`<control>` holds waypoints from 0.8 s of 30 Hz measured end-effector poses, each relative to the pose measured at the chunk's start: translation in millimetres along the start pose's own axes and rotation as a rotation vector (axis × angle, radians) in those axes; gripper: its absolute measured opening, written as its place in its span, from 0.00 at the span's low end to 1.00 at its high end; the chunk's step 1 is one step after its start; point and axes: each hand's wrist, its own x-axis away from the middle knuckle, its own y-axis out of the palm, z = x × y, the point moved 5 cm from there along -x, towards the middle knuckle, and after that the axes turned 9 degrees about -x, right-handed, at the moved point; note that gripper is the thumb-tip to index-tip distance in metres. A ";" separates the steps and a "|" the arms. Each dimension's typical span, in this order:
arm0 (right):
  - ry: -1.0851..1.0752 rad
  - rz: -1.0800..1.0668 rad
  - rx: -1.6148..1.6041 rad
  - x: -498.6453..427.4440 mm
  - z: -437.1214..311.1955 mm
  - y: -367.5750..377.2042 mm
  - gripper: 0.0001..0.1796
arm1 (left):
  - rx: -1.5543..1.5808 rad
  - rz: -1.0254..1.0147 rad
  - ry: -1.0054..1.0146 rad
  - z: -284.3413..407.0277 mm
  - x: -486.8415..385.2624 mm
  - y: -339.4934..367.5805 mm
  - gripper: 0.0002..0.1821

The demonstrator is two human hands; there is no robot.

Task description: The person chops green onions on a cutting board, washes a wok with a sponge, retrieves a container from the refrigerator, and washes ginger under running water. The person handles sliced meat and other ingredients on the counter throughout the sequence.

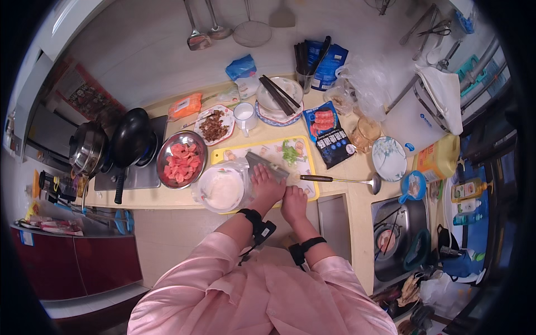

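My left hand [268, 186] lies flat across the broad steel blade of a cleaver [261, 161], fingers spread. Beside it, my right hand [294, 203] is closed in a fist at the cleaver's near end, where the handle is hidden. Under the blade is a yellow-rimmed cutting board [238, 147] printed with cartoon figures. Chopped green pieces [289, 153] lie on its far right part, and small pale bits show by the blade. To the left of my left hand, a plastic-lined bowl [222, 189] of white powder or paste overlaps the board.
A steel bowl of red chunks [182, 163], a plate of brown minced food [214, 126] and a white mug [246, 117] stand behind and left. A ladle [339, 179] lies right, before the sink [379, 272]. A black wok [132, 134] sits on the stove.
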 end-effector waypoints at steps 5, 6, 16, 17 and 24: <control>0.029 0.024 -0.008 7.4 5.0 9.0 0.10 | 0.003 -0.040 -0.010 12.5 -9.2 9.4 0.51; 0.060 0.013 -0.003 7.7 6.8 12.1 0.10 | -0.003 -0.061 -0.005 14.5 -13.9 11.9 0.51; 0.092 0.153 -0.202 -1.0 17.4 -1.5 0.15 | 0.006 0.150 0.124 36.6 -9.8 23.5 0.47; 0.086 0.178 -0.230 -2.6 18.0 -2.8 0.14 | 0.004 0.119 0.113 38.6 -11.0 23.0 0.47; 0.166 -0.032 -0.020 -7.9 9.8 6.0 0.15 | 0.118 0.024 0.300 49.5 -23.8 -6.3 0.40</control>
